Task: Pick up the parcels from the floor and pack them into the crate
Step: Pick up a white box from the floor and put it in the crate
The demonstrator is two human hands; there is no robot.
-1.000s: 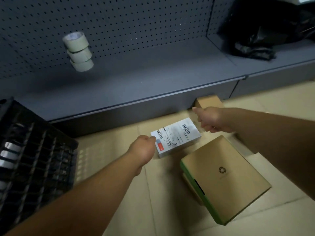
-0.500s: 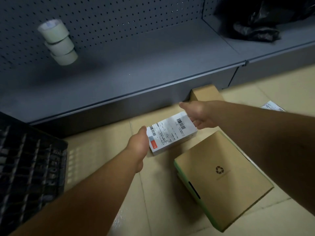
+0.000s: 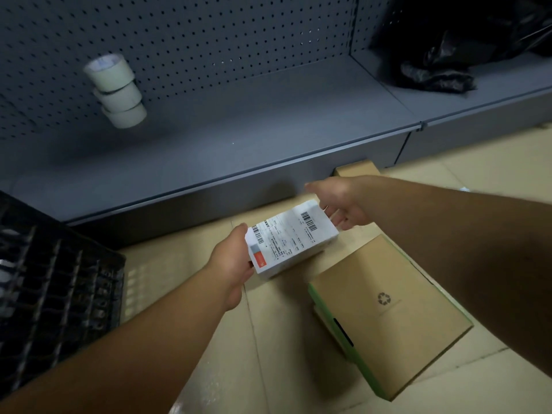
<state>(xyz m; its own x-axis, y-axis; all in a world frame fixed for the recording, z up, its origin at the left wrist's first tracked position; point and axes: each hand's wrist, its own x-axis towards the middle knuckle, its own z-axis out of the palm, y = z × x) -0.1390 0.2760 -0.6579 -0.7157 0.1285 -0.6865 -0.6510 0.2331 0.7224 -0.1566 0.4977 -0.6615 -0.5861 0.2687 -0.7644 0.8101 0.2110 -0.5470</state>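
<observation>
A small white parcel (image 3: 291, 238) with a printed shipping label, barcodes and a red patch at its near-left corner is held between both hands over the tiled floor (image 3: 185, 264). The left hand (image 3: 231, 259) clasps the parcel's near-left end, fingers tucked under and around the edge, thumb along the top rim. The right hand (image 3: 339, 201) grips the far-right end, thumb over the top and fingers curled down the side. Whether the parcel is fully clear of the floor cannot be told for certain, though its near end looks raised and a shadow lies beneath it. Just to the right and nearer the camera lies a larger brown cardboard box (image 3: 391, 312) with a green edge and a small recycling mark on its lid; its far-left corner sits near the white parcel but apart from it. Beyond the right hand, a second brown box (image 3: 355, 169) rests against the base of the grey shelf (image 3: 239, 138), mostly hidden by the wrist. At the far left of the scene stands the black slatted crate (image 3: 56, 297), well apart from the parcel, its inside too dark to read. Three rolls of tape (image 3: 115, 92) hang in a row from the pegboard (image 3: 209, 34) backing the shelf, and a crumpled black plastic bag (image 3: 436, 74) lies on the shelf at the far right.
</observation>
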